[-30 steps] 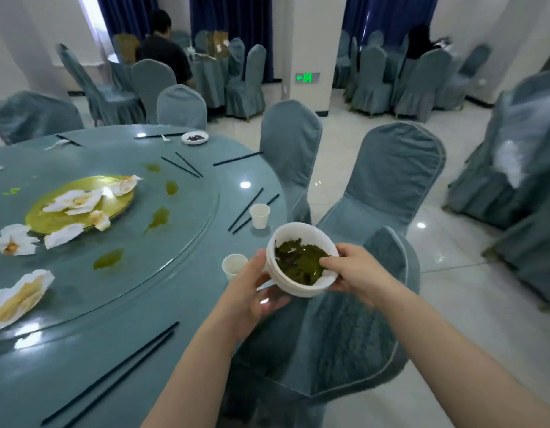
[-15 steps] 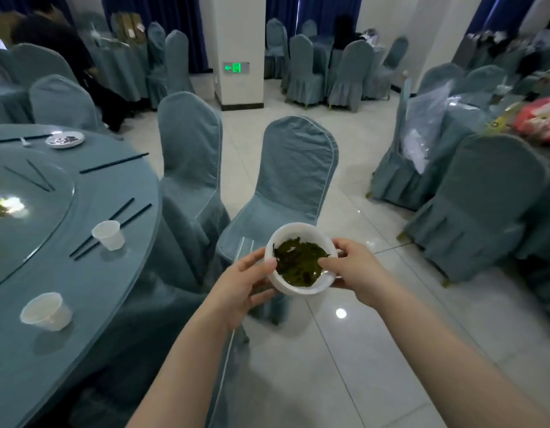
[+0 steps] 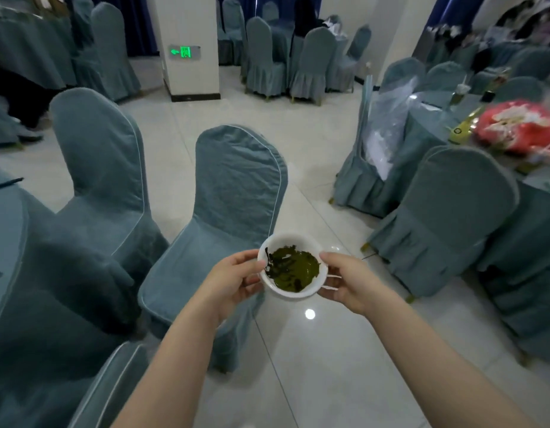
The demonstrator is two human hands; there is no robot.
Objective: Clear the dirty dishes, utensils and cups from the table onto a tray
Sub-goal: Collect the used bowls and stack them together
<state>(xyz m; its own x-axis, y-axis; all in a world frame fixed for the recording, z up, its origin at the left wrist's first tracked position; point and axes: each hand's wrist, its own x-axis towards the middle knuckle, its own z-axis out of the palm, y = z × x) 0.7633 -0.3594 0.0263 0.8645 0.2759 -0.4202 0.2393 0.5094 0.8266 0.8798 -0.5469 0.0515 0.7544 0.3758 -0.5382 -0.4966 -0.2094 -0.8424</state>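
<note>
The white bowl (image 3: pixel 290 267), holding a dark green liquid with leafy scraps, is carried in the air above the tiled floor (image 3: pixel 329 350), just off the seat of the nearest covered chair (image 3: pixel 233 193) and clear of the table (image 3: pixel 5 230) at the left edge. The left hand (image 3: pixel 233 279) grips its near-left rim, and the right hand (image 3: pixel 344 281) grips the right side, fingers curled underneath. No tray is in view. Carrying it well probably means keeping the rim level, walking smoothly, and keeping both hands on it so the liquid does not slosh over.
</note>
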